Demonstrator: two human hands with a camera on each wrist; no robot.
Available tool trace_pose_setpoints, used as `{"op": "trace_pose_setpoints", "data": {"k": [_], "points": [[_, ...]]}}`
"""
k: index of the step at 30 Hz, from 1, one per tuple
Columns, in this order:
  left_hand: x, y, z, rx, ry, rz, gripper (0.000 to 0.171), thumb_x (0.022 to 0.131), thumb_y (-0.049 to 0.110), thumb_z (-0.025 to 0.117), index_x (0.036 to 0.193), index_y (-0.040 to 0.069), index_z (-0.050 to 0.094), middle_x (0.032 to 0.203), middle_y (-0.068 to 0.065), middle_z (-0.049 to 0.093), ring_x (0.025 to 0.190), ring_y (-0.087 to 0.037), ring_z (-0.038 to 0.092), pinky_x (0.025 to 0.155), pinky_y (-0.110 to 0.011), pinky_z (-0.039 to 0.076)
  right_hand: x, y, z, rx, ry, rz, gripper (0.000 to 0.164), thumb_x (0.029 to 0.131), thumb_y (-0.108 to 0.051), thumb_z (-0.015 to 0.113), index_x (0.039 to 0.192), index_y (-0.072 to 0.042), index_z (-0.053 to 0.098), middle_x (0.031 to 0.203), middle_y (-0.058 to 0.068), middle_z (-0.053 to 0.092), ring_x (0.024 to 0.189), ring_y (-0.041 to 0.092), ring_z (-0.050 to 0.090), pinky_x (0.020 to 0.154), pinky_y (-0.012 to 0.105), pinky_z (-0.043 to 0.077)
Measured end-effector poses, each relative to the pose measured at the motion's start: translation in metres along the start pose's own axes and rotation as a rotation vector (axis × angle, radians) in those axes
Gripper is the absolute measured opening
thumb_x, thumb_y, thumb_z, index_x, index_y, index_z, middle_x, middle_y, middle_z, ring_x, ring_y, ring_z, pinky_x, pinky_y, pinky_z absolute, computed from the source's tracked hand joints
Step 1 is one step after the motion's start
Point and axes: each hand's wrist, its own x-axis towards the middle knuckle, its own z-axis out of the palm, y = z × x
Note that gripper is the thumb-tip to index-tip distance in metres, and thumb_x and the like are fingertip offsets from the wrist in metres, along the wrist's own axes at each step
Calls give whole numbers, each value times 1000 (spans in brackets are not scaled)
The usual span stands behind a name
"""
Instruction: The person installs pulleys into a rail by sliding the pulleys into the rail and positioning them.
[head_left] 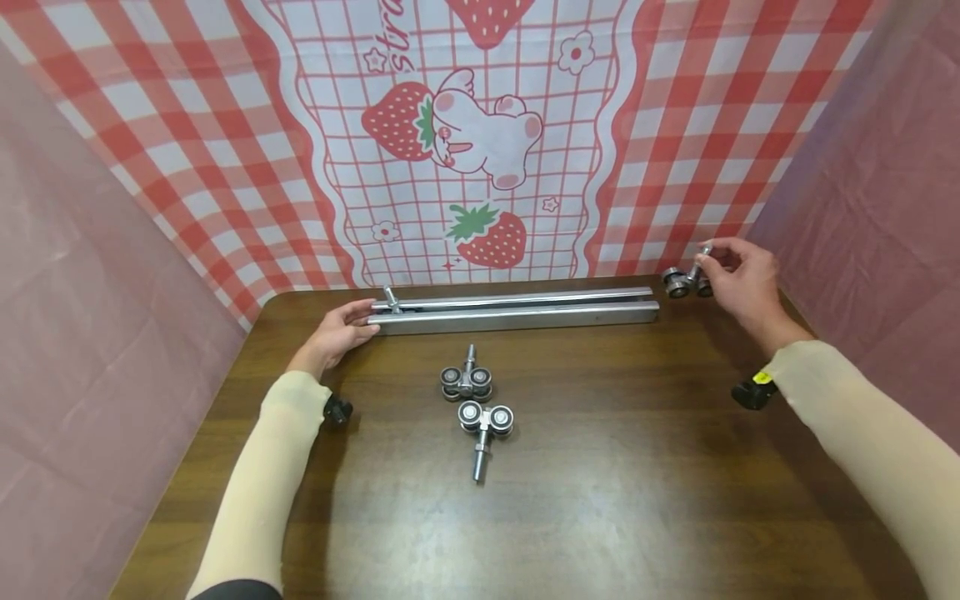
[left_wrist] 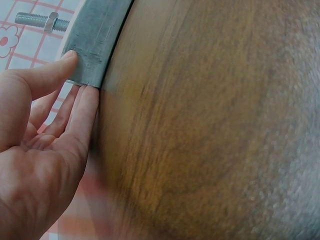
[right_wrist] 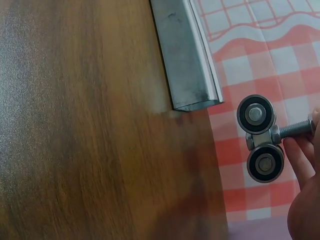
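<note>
With left hand (head_left: 337, 335), gripping a left-to-right rail (head_left: 517, 322) by its left end. With right hand (head_left: 750, 279), pinching a roller (right_wrist: 262, 138) just past the other end.

- Overhead light, it seems, leaves pale glare on the table (head_left: 615, 525).
- Soft shadows beside both sleeves (head_left: 251, 492).
- Wrist views dimmer; the left's lower part blurs.
- There, the rail (left_wrist: 95, 45) bows with lens distortion.
</note>
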Motion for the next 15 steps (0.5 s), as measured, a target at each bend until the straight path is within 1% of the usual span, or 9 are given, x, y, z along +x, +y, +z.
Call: {"op": "trace_pose_setpoints", "data": {"k": [6, 8, 11, 15], "points": [[-1, 1, -1, 4, 2, 6, 75, 112, -4, 59, 179, 5, 27, 185, -25, 30, 172, -38, 33, 132, -30, 51, 1, 5, 5, 7, 30, 13, 26, 105, -9, 76, 122, 11, 78, 78, -45, 56, 75, -19, 54, 66, -3, 45], [-1, 1, -1, 2, 3, 3, 75, 112, -4, 59, 179, 5, 27, 185, -24, 30, 172, -38, 33, 133, -31, 50, 0, 6, 7, 2, 38, 25, 26, 105, -10, 77, 122, 10, 78, 78, -44, 56, 75, -19, 54, 65, -3, 44], [-1, 0, 0, -1, 3, -1, 74, 112, -4, 59, 179, 6, 27, 185, -24, 29, 172, -37, 33, 133, -31, 50, -2, 8, 10, -5, 40, 33, 27, 105, -10, 77, 123, 10, 78, 79, -43, 55, 75, -18, 53, 65, -3, 43], [-1, 1, 1, -1, 3, 0, 74, 112, -4, 60, 179, 6, 27, 186, -25, 29, 173, -37, 32, 134, -34, 49, -4, 10, 12, -24, 38, 31, 27, 105, -11, 78, 124, 9, 79, 79, -44, 55, 74, -18, 52, 65, -2, 42]]}}
